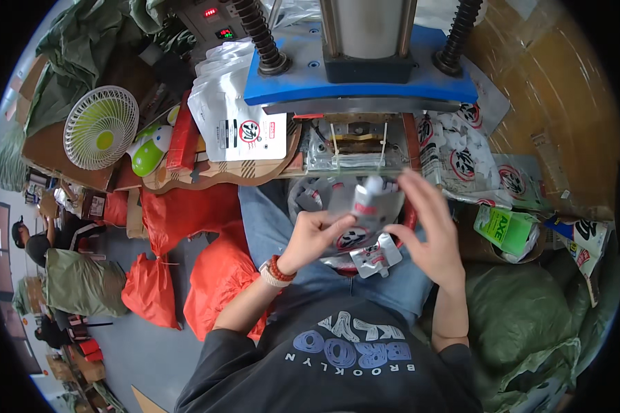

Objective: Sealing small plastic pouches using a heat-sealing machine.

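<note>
My left hand [315,237], wearing a red beaded bracelet, pinches the edge of a silver spout pouch [391,204] with a pale spout at its top. The pouch is above my lap, partly blurred, with red and black print on it. My right hand [430,241] is just to the right of it, fingers spread and smeared by motion, apparently holding nothing. Below its thumb is a smaller silver pouch [375,257]. Under my hands a basin with a red rim [411,215] rests on my lap with more silver pouches in it, mostly hidden.
A press with a blue plate [362,67] stands directly ahead, its metal fixture [358,141] below. Flat silver pouches [238,113] are stacked left, near a fan [102,128]. More printed pouches [461,162] lie right, beside a green box [506,230]. Red bags [220,275] stand left.
</note>
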The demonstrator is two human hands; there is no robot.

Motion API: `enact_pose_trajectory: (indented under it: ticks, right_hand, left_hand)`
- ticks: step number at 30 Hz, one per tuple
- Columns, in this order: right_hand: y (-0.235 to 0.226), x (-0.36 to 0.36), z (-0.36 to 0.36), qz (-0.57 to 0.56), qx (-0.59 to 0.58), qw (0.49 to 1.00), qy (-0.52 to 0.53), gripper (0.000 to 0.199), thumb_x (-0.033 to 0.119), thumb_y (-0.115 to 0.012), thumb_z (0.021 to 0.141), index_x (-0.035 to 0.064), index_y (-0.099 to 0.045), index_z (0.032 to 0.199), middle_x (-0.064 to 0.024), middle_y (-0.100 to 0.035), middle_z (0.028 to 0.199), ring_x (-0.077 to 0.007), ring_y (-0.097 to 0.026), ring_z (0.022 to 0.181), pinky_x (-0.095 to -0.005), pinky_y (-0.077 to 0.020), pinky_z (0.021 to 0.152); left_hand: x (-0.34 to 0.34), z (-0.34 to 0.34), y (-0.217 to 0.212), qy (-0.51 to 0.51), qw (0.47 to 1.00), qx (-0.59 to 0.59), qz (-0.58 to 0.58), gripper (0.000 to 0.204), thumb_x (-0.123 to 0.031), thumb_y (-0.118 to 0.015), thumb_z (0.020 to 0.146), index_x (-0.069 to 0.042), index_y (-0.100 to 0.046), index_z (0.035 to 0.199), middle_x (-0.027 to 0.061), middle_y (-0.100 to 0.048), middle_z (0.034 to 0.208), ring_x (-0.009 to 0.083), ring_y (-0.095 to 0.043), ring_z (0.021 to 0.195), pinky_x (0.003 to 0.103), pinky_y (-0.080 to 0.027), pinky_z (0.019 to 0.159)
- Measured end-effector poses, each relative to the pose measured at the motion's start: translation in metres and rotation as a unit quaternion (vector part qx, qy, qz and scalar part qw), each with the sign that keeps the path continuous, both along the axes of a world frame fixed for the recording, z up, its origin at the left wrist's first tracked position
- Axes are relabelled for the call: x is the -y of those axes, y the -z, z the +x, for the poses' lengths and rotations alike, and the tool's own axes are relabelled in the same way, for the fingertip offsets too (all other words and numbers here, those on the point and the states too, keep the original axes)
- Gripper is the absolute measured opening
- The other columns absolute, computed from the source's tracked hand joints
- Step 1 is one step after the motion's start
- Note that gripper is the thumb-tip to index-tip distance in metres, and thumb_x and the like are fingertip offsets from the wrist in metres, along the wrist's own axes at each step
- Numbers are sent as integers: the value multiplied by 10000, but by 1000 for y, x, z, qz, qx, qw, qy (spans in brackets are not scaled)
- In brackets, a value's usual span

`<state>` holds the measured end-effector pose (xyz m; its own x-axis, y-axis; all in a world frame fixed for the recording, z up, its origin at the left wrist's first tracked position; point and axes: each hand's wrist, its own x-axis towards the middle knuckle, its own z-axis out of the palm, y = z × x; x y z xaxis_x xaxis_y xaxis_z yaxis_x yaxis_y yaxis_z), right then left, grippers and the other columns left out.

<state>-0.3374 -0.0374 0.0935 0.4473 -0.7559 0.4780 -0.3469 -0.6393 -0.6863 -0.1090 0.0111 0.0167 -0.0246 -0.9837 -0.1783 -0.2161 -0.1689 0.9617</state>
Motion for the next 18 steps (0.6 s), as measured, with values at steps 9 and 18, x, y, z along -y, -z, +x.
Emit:
enact_pose_trajectory:
  ticks: [9,18]
  right_hand:
    - [52,106,-46,-68,-160,949,264,343,158,-559,934,8,-562,1243,-177,-582,1257,-341,-532,1158,-386,-373,1031]
    - [52,77,-82,124,-242,947,173,215,118,-593,876,-4,-607,1053,-200,-591,1029,-409,-543,967,-467,-424,855]
  left_hand:
    - [97,0,-21,-136,945,-296,40,202,-169,-673,902,30,-688,926,75,-709,818,93,-660,688,246,-524,589]
    - [72,100,-25,-147,768,586,-210,992,-523,-758,714,-86,-305,1480,158,-377,1486,347,-253,1423,614,-199,1098]
